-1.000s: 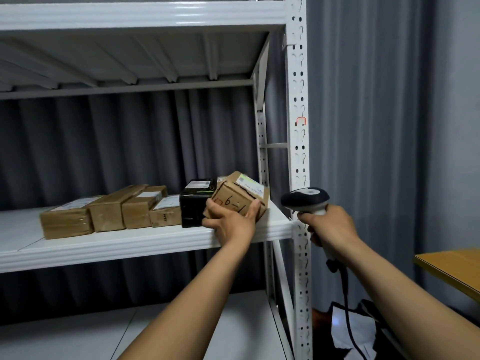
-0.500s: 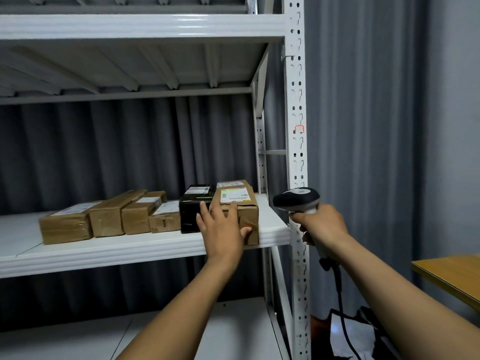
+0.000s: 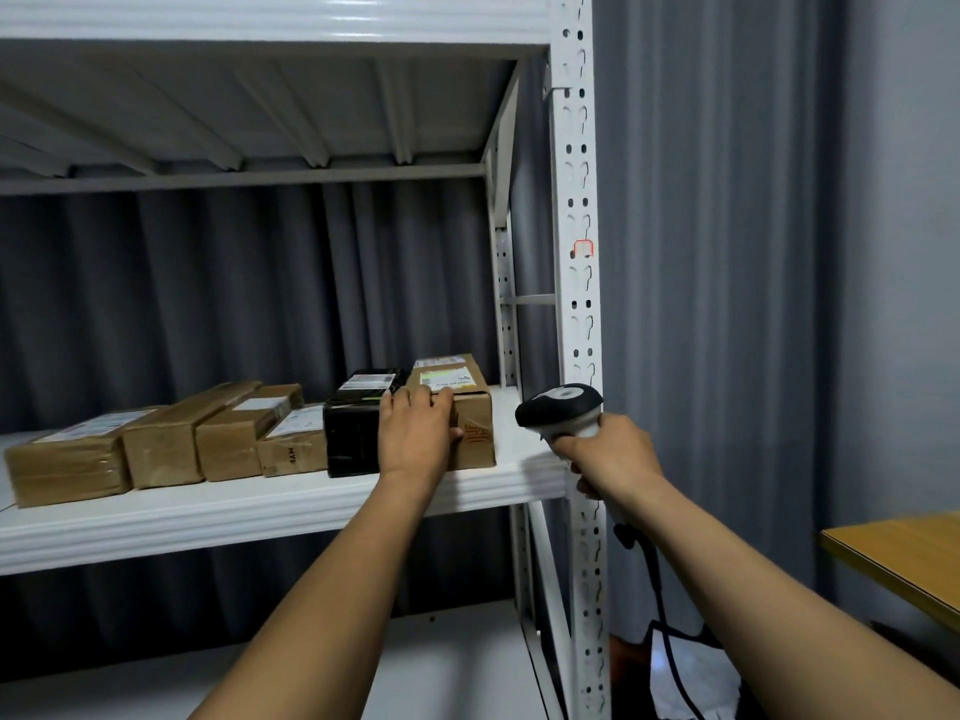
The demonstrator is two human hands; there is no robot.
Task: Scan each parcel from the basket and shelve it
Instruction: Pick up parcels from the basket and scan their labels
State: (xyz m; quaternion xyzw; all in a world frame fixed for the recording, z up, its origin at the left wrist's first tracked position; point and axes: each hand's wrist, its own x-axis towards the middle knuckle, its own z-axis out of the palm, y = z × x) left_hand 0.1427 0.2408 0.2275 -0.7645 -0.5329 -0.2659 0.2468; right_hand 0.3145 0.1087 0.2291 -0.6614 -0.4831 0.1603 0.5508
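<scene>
So the white metal rack [image 3: 576, 148] is taking up most of the view, with a grey curtain [image 3: 727, 252] hanging behind it and off to the right. Its middle shelf [image 3: 208, 517] is carrying a row of parcels, and a corner of a wooden desk [image 3: 904, 553] is poking in at the far right. Four brown boxes [image 3: 171, 444] are lying side by side on the left part of the shelf, and a black parcel [image 3: 350, 439] is sitting right next to them. The cardboard parcel [image 3: 475, 433], label on top, is lying flat at the right end of that row, just beside the black one and close to the shelf's front edge. The left hand [image 3: 415, 439] is gripping it from the front, fingers [image 3: 415, 402] hooking over its top edge and thumb pressing on the front face. The right hand [image 3: 618, 459] is hanging just off the shelf's right end by the rack's front post, fingers wrapping round the handle of a barcode scanner [image 3: 561, 410] whose head is facing left toward the shelf. A black cable [image 3: 665, 631] is dangling down from the scanner's grip.
</scene>
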